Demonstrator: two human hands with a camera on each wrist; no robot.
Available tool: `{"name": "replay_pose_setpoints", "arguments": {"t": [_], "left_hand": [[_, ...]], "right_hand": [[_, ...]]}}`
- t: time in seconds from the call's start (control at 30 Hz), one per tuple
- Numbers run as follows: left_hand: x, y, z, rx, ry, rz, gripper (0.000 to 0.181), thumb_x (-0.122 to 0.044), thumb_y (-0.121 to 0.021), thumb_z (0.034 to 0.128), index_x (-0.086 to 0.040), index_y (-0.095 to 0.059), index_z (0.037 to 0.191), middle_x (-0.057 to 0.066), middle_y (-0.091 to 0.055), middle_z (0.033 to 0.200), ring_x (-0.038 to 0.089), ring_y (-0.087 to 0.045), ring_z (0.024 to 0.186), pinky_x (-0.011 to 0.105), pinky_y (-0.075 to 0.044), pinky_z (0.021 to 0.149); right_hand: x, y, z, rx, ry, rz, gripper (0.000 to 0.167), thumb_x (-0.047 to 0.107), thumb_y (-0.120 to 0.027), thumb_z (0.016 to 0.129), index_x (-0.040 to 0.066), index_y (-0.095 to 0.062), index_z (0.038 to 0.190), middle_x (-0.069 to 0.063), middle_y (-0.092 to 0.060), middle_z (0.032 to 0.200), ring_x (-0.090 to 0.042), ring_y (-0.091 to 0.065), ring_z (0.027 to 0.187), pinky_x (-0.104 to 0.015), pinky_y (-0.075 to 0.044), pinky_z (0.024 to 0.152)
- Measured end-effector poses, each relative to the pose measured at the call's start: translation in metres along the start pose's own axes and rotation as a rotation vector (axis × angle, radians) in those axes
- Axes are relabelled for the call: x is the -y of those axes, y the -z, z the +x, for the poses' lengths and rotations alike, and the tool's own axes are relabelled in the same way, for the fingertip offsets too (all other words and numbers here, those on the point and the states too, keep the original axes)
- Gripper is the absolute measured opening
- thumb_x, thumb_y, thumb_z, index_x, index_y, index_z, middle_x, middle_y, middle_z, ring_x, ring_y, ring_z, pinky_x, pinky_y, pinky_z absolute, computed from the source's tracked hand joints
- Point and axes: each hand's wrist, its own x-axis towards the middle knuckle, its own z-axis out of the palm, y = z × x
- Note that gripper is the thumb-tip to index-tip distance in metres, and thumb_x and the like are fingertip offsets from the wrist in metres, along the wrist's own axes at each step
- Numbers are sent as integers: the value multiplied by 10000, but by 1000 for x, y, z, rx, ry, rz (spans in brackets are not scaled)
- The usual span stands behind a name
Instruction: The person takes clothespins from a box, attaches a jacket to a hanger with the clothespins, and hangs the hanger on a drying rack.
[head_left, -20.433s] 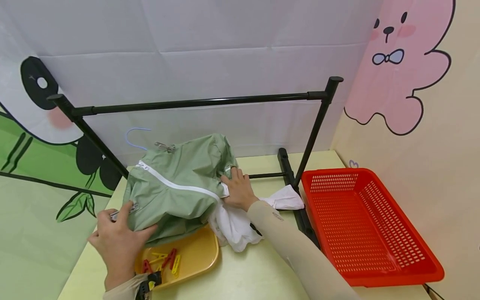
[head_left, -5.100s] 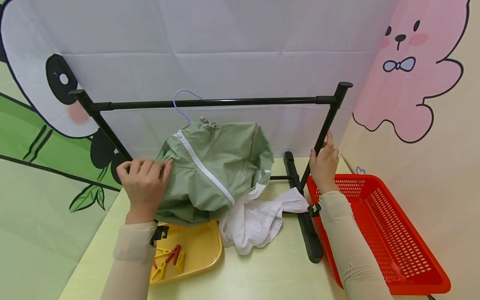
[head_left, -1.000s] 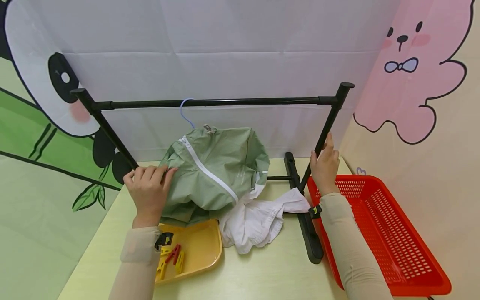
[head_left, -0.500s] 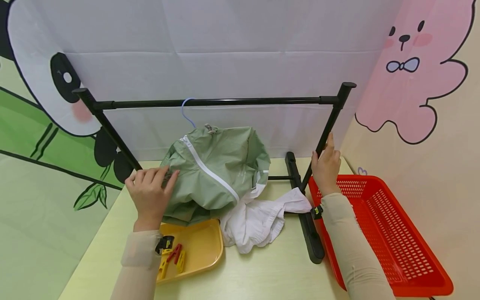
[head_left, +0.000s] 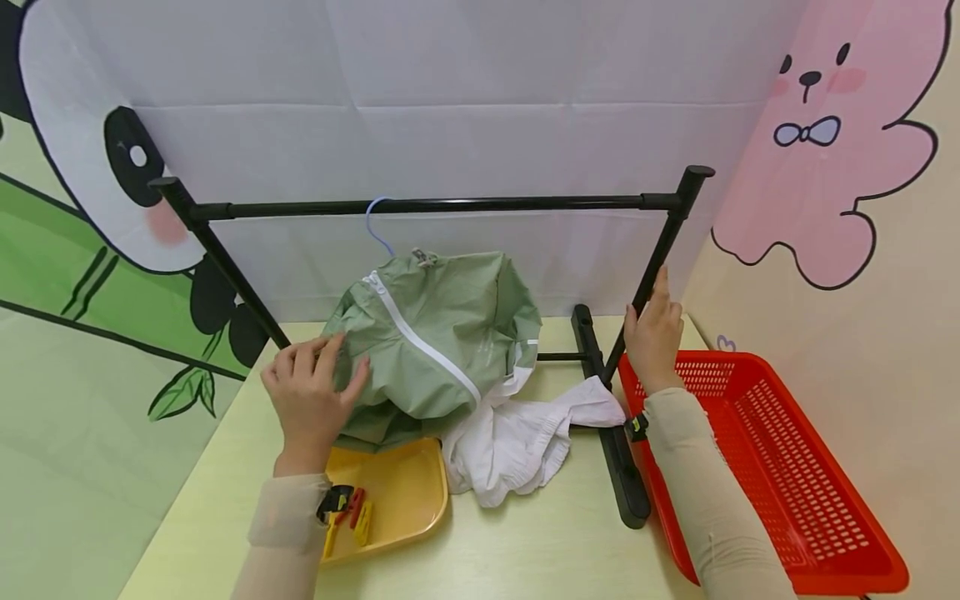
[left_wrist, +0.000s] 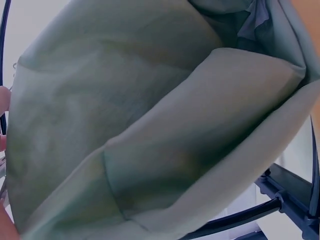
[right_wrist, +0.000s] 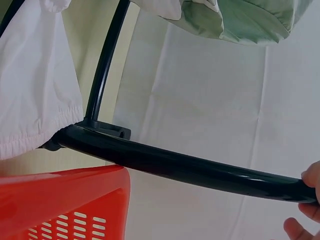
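Observation:
A green jacket point(head_left: 450, 308) with a white zip hangs tilted on a blue hanger point(head_left: 378, 229), hooked over the black bar point(head_left: 480, 204) of a clothes rack. A metal clip point(head_left: 423, 257) sits at its top edge. My left hand point(head_left: 311, 400) is beside the jacket's left edge, thumb and fingers spread apart; in the left wrist view the cloth fills most of the picture and fingers point(left_wrist: 4, 100) show at its edge. My right hand point(head_left: 655, 342) holds the rack's right post point(head_left: 660, 258), which runs between thumb and a finger in the right wrist view.
White cloth point(head_left: 517, 442) lies below the jacket, reaching over the rack's right foot point(head_left: 626, 479). In front is a yellow tray point(head_left: 420, 521) with red and yellow clothespins point(head_left: 362, 523). A red basket point(head_left: 757, 475) stands at the right. Fabric hangs behind the rack.
Since the oldest frame, the hanger has risen onto the bar and my right hand has moved to the post. Over the last second, my left thumb and fingers have spread apart, moving slightly right and down.

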Motion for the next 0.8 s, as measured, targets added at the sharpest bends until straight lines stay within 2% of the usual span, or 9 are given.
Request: {"name": "replay_pose_setpoints", "arguments": {"t": [0.17, 0.37, 0.57, 0.8], "left_hand": [[-3, -3, -5, -15, 14, -14, 474, -398, -642, 888, -12, -692, 1158, 219, -608, 1082, 458, -472, 985, 621, -277, 733], [-7, -6, -12, -38, 18, -29, 486, -444, -630, 907, -55, -683, 1192, 209, -576, 1204, 460, -450, 1148, 663, -269, 818], [-15, -11, -18, -57, 6, -25, 500, -453, -638, 877, -76, -678, 1203, 193, -570, 1286, 454, -436, 1221, 670, -261, 880], [-28, -12, -22, -53, 20, -7, 518, -434, -624, 892, -70, -645, 1261, 179, -546, 1367, 445, -417, 1282, 699, -215, 919]], "right_hand": [[-1, 0, -1, 7, 13, -26, 781, 107, -587, 993, 101, -75, 1584, -284, -521, 1285, -436, -435, 973, -531, -383, 815], [-1, 3, -2, 15, 21, -40, 779, 113, -574, 999, 96, -61, 1585, -298, -520, 1248, -443, -428, 970, -537, -379, 820], [-1, 6, -2, 25, 24, -47, 810, 90, -591, 984, 94, -53, 1588, -297, -531, 1218, -430, -416, 952, -528, -375, 810], [-1, 8, -7, 46, 37, -29, 881, 108, -626, 930, 100, -48, 1595, -288, -491, 1324, -440, -404, 954, -525, -356, 791]]}}
